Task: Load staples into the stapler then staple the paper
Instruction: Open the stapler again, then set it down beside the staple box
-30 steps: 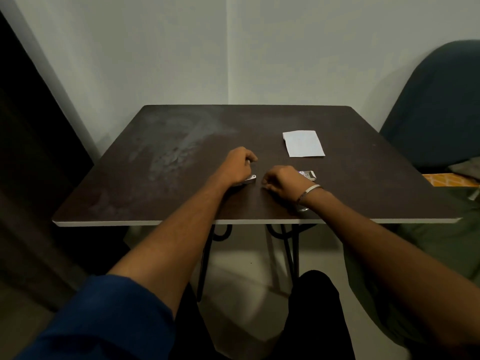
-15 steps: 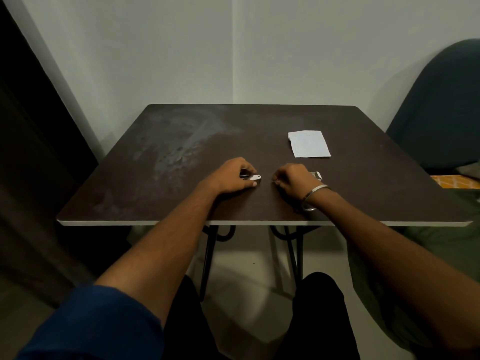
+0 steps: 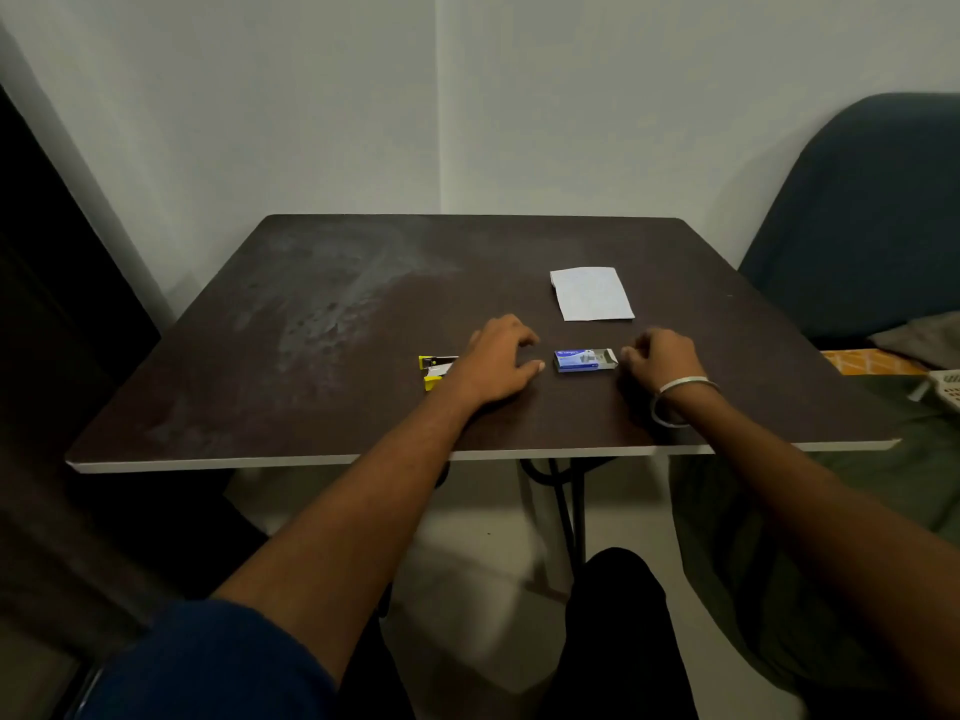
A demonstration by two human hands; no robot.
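Brown and dusty, one table fills the middle of the view, with a thin white edge along the near side. On its left part there is a pale smudge.

Going from left to right, first comes one yellow and black stapler. It lies on the table with its top swung open, and part of it is hidden behind the left wrist. Any writing on it is too small to read.

Next is the left hand. It rests flat on the table, fingers loose and spread a little, and it grips nothing. The stapler is just beside it.

Then comes one small blue box of staples. It lies between the two hands. Its right end is slid open. There is white writing on the blue lid, but it is too blurry to read.

After that is the right hand. Its fingers are curled in, close to the open end of the box. I cannot tell if it pinches anything. One silver bracelet sits on that wrist.

One white sheet of paper lies farther back on the table, well apart from the stapler. No words show on it.
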